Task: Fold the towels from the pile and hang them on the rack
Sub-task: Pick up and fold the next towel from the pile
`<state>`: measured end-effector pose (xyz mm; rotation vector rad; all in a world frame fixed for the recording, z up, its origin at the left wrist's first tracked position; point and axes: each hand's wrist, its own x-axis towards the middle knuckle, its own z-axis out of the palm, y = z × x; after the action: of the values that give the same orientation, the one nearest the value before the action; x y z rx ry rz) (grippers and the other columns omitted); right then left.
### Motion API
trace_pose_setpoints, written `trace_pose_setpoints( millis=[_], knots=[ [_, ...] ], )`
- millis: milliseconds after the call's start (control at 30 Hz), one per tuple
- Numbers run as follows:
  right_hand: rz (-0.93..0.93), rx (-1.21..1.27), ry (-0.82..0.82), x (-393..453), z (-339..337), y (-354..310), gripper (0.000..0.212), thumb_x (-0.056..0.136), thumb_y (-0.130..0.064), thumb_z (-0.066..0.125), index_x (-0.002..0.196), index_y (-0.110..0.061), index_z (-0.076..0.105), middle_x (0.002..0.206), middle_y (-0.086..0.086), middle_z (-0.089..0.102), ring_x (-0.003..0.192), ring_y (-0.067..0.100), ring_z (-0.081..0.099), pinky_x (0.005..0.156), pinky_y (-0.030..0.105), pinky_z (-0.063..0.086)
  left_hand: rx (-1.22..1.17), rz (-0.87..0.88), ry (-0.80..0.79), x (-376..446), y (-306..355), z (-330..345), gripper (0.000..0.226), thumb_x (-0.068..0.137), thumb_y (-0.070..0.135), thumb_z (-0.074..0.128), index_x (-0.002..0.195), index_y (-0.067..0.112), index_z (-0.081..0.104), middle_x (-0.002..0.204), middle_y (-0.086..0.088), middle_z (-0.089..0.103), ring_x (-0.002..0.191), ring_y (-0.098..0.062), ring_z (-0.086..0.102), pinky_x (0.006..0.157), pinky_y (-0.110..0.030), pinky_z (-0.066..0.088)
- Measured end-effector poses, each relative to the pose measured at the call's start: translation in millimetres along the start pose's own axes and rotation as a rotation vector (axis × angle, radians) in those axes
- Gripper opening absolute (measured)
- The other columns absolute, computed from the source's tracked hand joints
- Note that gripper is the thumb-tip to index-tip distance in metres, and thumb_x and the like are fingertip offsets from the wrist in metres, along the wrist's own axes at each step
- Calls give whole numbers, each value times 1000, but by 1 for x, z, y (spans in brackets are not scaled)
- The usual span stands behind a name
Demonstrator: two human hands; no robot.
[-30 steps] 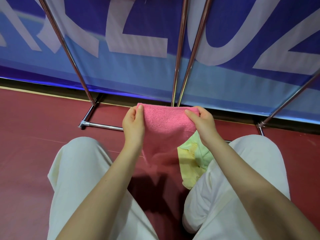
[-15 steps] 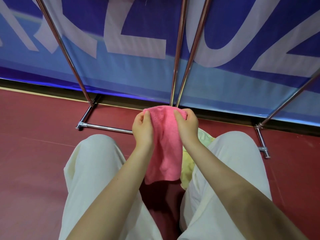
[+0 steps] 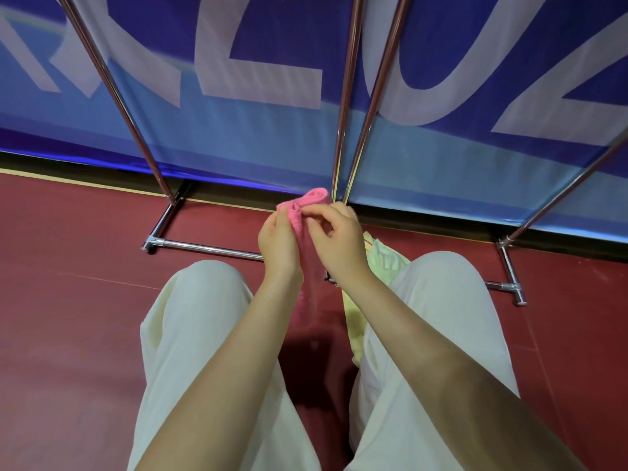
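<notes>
A pink towel (image 3: 307, 205) hangs folded lengthwise between my two hands, above my lap. My left hand (image 3: 279, 239) pinches its top edge from the left. My right hand (image 3: 338, 241) pinches the same edge from the right, fingers curled. Most of the towel's hanging length is hidden behind my hands and wrists. A pile of yellow and pale green towels (image 3: 380, 260) lies on the floor by my right knee, partly hidden by my right arm. The chrome rack (image 3: 343, 107) stands right in front of me, its poles rising out of view.
The rack's base bar (image 3: 204, 246) lies on the dark red floor ahead, with a foot (image 3: 509, 283) at the right. A blue banner (image 3: 272, 130) with large white letters stands behind the rack. My legs in cream trousers (image 3: 190, 334) fill the lower view.
My hands have come together, bringing the pink towel's top corners to meet. The towel went from spread wide to a narrow fold. The view shifted slightly left.
</notes>
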<state>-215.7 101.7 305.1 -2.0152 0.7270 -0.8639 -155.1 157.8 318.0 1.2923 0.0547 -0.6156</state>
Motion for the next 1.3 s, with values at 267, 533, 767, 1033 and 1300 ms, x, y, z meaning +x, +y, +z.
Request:
trace_pose_setpoints(
  millis=[267,533,767,1033,1300],
  knots=[
    [152,79,18,6,-7,5,52,78,-37,73,124,-25,53,120,-8,60,115,11,54,98,30,45,-11,39,3,-10,15,0,29,91,11,55,66,18,68,50,12,58,45,-1,50,46,-11,41],
    [291,120,-22,2,-14,2,19,83,-40,71,93,-26,62,81,-15,62,78,-2,58,69,22,47,110,60,-75,-15,17,-8,29,98,22,47,85,14,71,80,0,68,71,-9,60,65,-22,49],
    [356,163,1,3,-21,10,23,89,-35,65,99,-15,68,86,-8,67,79,3,61,64,19,43,308,122,-290,-19,8,-14,31,93,42,59,103,16,74,104,-7,73,99,-15,67,91,-35,52],
    [265,271,-216,-8,-27,9,15,96,-20,56,110,-25,59,98,-14,63,88,-6,59,74,9,46,289,134,-192,-11,7,-26,17,94,23,59,84,15,71,83,-3,65,83,-16,57,77,-34,45],
    [286,106,-426,-24,-11,27,28,84,-25,71,109,-26,59,99,-9,67,88,10,65,79,26,50,76,189,-192,-16,22,-39,18,96,13,55,88,15,71,86,-5,67,82,-16,58,77,-32,47]
  ],
)
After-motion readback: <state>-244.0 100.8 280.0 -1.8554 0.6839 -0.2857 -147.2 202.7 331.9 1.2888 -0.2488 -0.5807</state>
